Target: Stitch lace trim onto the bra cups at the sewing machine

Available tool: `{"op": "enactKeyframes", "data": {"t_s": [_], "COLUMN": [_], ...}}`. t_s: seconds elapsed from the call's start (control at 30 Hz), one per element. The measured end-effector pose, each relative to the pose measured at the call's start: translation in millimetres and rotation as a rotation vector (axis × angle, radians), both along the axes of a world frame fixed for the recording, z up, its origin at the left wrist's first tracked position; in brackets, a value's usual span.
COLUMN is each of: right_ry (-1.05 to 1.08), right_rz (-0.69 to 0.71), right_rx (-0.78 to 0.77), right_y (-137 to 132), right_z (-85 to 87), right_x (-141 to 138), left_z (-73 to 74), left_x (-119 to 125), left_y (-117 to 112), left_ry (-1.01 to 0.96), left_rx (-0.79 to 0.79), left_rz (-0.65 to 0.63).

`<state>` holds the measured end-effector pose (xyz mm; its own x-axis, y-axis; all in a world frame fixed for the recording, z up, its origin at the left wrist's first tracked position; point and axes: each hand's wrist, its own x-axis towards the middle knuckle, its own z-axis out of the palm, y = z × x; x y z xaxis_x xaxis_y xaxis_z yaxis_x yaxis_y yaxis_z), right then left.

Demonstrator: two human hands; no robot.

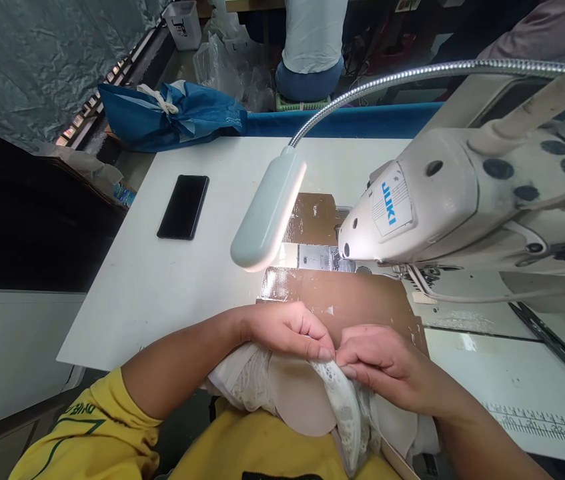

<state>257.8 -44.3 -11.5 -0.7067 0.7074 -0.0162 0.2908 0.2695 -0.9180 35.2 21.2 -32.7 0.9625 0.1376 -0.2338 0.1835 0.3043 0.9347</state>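
A white lace bra (345, 407) with smooth beige cups lies bunched across my lap at the table's front edge. My left hand (295, 333) pinches the lace-trimmed edge between thumb and fingers. Close beside it, my right hand (379, 363) is closed on the same edge, so the fingertips of both hands almost meet. A beige cup (299, 393) hangs below my left hand. Folds of fabric and my fingers hide the exact spot being gripped.
A sewing machine (422, 193) stands at right, under a lamp (269, 207) on a bendy neck. Brown cardboard (342, 293) covers part of the white table (127, 293). A phone (183, 207) lies at left, black scissors (552, 337) at right. Someone in white (315, 40) sits beyond.
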Motion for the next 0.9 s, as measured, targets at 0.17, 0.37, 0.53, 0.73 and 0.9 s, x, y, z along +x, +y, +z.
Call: {"op": "enactKeyframes", "data": {"t_s": [0.17, 0.37, 0.53, 0.73, 0.9], "right_ry": [0.019, 0.027, 0.013, 0.022, -0.026], "right_rz": [0.036, 0.084, 0.09, 0.059, 0.027], "right_rx": [0.011, 0.041, 0.073, 0.058, 0.025], "right_y": [2.2, 3.9, 3.5, 4.1, 1.9], "right_z": [-3.3, -3.3, -2.5, -1.8, 0.1], "right_x": [3.4, 8.3, 8.6, 2.5, 1.4], "left_z": [1.3, 0.7, 1.1, 3.2, 3.0], "left_x": [0.1, 0.6, 1.3, 2.4, 2.7], "left_y": [0.0, -1.1, -0.8, 0.5, 0.4], "left_ry": [0.007, 0.018, 0.041, 0.039, 0.046], "left_rx": [-0.014, 0.001, 0.007, 0.035, 0.015], "left_rz": [-0.003, -0.009, -0.013, -0.011, -0.002]}}
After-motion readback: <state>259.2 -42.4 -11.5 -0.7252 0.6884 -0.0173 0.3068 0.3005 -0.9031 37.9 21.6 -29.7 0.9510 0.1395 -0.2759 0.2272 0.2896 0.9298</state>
